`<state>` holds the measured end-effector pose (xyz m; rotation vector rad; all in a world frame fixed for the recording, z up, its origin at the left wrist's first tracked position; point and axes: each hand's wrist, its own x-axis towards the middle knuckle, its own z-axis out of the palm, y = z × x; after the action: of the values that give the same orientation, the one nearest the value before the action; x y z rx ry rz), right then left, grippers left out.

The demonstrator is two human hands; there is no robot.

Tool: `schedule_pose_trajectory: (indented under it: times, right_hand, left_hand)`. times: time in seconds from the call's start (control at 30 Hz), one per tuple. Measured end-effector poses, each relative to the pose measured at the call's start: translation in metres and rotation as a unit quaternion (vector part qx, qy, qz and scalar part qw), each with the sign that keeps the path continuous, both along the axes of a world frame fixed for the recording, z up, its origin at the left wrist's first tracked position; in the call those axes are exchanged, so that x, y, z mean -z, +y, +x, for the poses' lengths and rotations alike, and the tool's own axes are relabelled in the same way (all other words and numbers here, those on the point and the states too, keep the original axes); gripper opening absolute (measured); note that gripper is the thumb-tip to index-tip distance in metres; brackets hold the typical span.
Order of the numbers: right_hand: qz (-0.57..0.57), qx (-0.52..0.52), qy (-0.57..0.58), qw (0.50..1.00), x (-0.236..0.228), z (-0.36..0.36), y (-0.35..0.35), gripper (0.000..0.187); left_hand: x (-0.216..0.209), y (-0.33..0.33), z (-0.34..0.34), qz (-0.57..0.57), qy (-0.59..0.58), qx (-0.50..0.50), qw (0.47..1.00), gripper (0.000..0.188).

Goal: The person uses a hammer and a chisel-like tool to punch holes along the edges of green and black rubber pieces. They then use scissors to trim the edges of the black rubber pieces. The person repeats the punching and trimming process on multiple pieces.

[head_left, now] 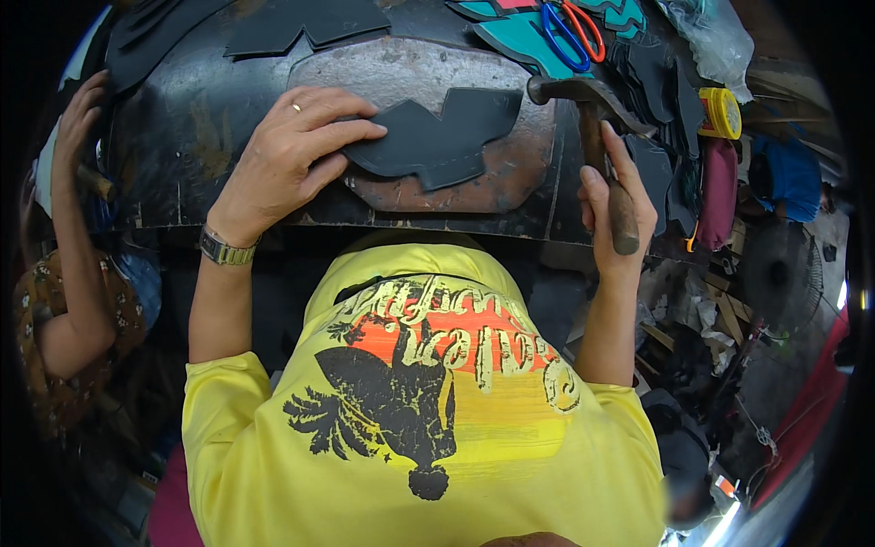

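A black leather piece (447,137) with notched edges lies on a metal plate (383,68) set on the dark worktable. Its left end is pinned by the fingertips of my left hand (292,150), which wears a ring and a wristwatch. On the right, my right hand (624,205) grips a hammer (592,132) by its wooden handle. The hammer's head is up beside the plate's right edge, apart from the leather. Some of my right fingers are hidden behind the handle.
Blue-and-red-handled scissors (567,36) lie on teal pieces (515,41) at the back. Stacked black pieces (643,82) and a yellow-lidded container (720,114) are at the right. More black cut pieces (305,23) lie at the far left. Another person's arm (71,201) rests at the left edge.
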<state>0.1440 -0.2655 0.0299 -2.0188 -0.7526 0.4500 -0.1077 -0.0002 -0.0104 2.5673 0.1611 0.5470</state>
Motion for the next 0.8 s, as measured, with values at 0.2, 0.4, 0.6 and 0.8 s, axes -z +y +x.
schedule_pose_trajectory:
  times: [0.2, 0.4, 0.6, 0.8]
  right_hand:
    - [0.091, 0.018, -0.048, 0.994, -0.018, -0.012, -0.008, 0.052]
    - [0.091, -0.082, -0.141, 0.982, -0.031, -0.022, -0.021, 0.046]
    - [-0.041, -0.225, -0.077, 0.971, -0.009, -0.025, -0.014, 0.042]
    - [-0.063, -0.213, -0.045, 0.974, -0.003, -0.022, -0.019, 0.042]
  left_hand:
    - [-0.021, -0.031, 0.007, -0.576, -0.181, 0.055, 0.795, 0.017]
    - [-0.01, -0.037, 0.038, -0.377, 0.008, -0.146, 0.915, 0.02]
    - [0.004, -0.037, 0.04, -0.314, 0.0, -0.151, 0.937, 0.024]
    - [0.005, -0.038, 0.058, -0.192, 0.058, -0.112, 0.973, 0.036]
